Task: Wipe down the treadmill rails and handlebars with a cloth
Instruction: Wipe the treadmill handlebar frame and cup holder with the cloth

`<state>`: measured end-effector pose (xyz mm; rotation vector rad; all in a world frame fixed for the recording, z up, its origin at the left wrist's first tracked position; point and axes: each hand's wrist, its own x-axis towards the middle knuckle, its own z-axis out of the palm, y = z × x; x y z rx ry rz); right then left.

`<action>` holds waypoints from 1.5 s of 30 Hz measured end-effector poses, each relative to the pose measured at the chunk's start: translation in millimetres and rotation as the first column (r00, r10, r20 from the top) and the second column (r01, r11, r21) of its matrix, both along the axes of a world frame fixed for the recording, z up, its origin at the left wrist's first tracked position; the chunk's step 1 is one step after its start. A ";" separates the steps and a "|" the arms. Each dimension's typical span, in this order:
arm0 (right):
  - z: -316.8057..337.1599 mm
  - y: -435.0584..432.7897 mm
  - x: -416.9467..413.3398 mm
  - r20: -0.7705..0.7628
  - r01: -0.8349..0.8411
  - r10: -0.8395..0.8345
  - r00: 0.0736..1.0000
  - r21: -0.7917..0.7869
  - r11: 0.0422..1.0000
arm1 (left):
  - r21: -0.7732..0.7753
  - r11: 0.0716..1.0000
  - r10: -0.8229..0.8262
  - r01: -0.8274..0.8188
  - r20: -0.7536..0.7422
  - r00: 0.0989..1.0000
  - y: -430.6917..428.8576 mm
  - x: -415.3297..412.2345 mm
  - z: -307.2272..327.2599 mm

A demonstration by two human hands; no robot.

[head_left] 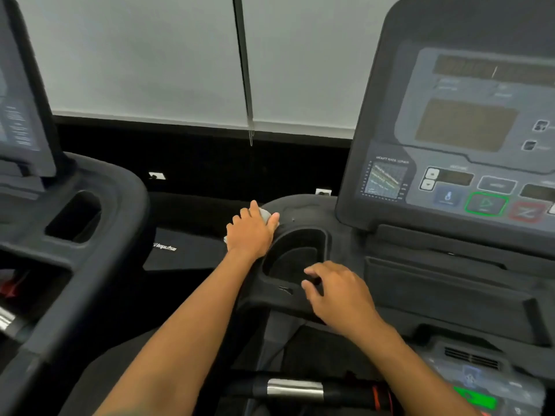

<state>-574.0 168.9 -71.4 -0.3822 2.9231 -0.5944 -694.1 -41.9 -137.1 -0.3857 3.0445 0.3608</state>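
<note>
My left hand presses a pale grey cloth against the rounded left corner of the black treadmill console; only a small edge of the cloth shows past my fingers. My right hand rests with fingers apart on the front rim of the cup holder, holding nothing. At the bottom lies a black handlebar with a silver sensor band.
The display panel with green and red buttons rises at the right. A second treadmill console stands at the left, with a dark gap between the machines. White blinds hang behind.
</note>
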 end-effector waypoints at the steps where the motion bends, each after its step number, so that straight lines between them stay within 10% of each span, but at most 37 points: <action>1: -1.2 2.9 -5.7 -0.023 -0.006 0.007 1.000 0.022 1.000 | 0.015 0.999 -0.039 0.038 0.012 0.999 -1.3 -7.2 0.6; 10: -6.8 52.0 -36.0 -0.058 0.181 -0.178 0.982 0.053 0.982 | 0.232 0.953 0.176 -0.197 0.109 0.978 -19.6 65.1 6.0; 19: -13.1 79.7 -24.2 0.132 0.336 -0.331 0.934 -0.018 0.942 | 0.105 0.915 0.384 -0.389 0.064 0.921 -9.1 167.0 0.7; 32: -21.0 72.2 -23.2 0.118 0.426 -0.434 0.893 0.086 0.901 | -0.011 0.980 -0.199 0.198 -0.043 0.979 -1.7 -28.6 1.7; 45: -18.5 57.2 -29.7 0.109 0.487 -0.502 0.858 0.140 0.862 | -0.320 0.504 -0.845 0.802 0.008 0.535 97.1 -109.6 12.0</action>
